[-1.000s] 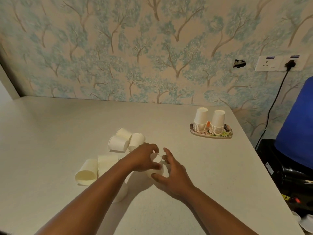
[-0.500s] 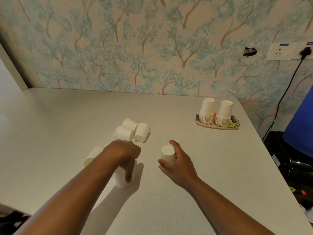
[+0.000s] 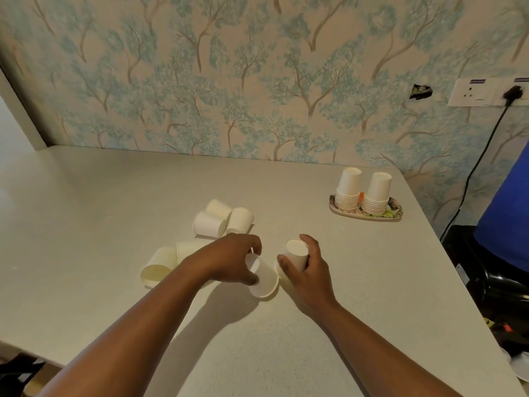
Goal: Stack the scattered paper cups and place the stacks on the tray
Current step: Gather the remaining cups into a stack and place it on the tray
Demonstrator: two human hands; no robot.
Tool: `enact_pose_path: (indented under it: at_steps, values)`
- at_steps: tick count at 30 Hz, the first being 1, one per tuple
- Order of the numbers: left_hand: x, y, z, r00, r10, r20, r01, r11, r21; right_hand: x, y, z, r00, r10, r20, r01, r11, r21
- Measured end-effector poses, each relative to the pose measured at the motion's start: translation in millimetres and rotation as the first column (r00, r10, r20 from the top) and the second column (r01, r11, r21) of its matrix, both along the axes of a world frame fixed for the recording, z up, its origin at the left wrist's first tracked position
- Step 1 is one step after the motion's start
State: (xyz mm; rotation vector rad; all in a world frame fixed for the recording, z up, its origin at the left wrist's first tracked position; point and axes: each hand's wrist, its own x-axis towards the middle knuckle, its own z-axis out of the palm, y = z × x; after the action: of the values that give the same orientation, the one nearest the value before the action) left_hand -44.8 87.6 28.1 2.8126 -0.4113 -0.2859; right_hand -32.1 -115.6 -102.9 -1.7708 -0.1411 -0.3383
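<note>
Grip: both hands are closed on cups; the left hand (image 3: pixel 229 260) pinches a tilted cup (image 3: pixel 263 277) near its base, rim down toward the table (image 3: pixel 86 202), and the right hand (image 3: pixel 307 266) wraps an upside-down cup (image 3: pixel 294 253), thumb in front.
Why held so: the two cups sit just beside each other, probably so one can be nested with the other (a judgement).
Loose pair: two cups (image 3: pixel 166 263) lie on their sides left of the hands, partly hidden by the left forearm.
Loose cluster: three tipped cups (image 3: pixel 221 222) touch one another just beyond.
Material: thin white paper, tapered walls with rolled rims; light and easily crushed, I judge.
Tray: a shallow oval patterned tray (image 3: pixel 396 210) stands well apart at the far right, carrying two inverted stacks (image 3: pixel 362 193) side by side.
</note>
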Motion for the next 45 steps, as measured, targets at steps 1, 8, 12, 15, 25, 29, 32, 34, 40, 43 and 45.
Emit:
enact_pose_path:
  at_steps: [1,8,12,15,25,29,32,34,40,43,45]
  values:
    - [1.0,-1.3,-4.4,1.000,0.011,0.019,-0.010,0.999,-0.047,-0.8,-0.9,2.1,1.000,-0.020,0.004,0.020,0.996,0.083]
    - [6.3,-10.3,-19.1,1.000,0.014,0.023,-0.011,0.995,-0.103,-7.9,-2.1,11.9,0.993,-0.114,0.035,0.097,0.943,0.319]
    - [11.6,-8.4,-19.1,0.999,0.033,0.039,-0.028,0.992,-0.125,-9.2,-2.6,15.6,0.985,-0.170,0.041,0.151,0.943,0.296]
    - [13.4,-9.3,-25.1,0.999,0.044,0.018,-0.040,0.988,-0.150,-10.1,-1.6,15.8,0.987,-0.156,0.036,0.138,0.941,0.308]
    - [8.1,-36.1,-57.0,0.996,0.076,0.052,-0.041,0.874,-0.484,-16.8,1.6,11.1,0.987,0.062,0.145,-0.096,0.967,0.236]
    - [3.1,-42.4,-64.3,0.998,0.004,0.056,0.025,0.862,-0.506,-16.8,2.9,8.7,0.967,0.097,0.237,-0.096,0.995,-0.015]
    - [2.8,-40.9,-70.1,0.996,-0.055,0.070,0.079,0.911,-0.405,-14.4,2.7,6.9,0.965,0.127,0.228,-0.066,0.963,-0.260]
    - [5.9,-35.1,-69.7,0.997,-0.043,0.067,0.058,0.967,-0.247,-12.8,2.6,5.7,0.981,0.114,0.156,-0.053,0.935,-0.350]
    - [19.4,-5.3,-48.5,0.952,0.122,0.280,-0.148,0.986,0.073,-8.3,5.6,1.7,0.997,0.064,0.035,-0.041,0.890,-0.455]
    - [33.7,8.9,-42.1,0.926,0.174,0.336,-0.216,0.972,0.092,-8.2,6.7,1.0,0.998,0.059,0.002,-0.052,0.887,-0.459]
    - [47.1,13.1,-42.4,0.931,0.207,0.300,-0.236,0.970,0.062,-8.5,6.6,0.8,0.998,0.061,0.002,-0.053,0.887,-0.460]
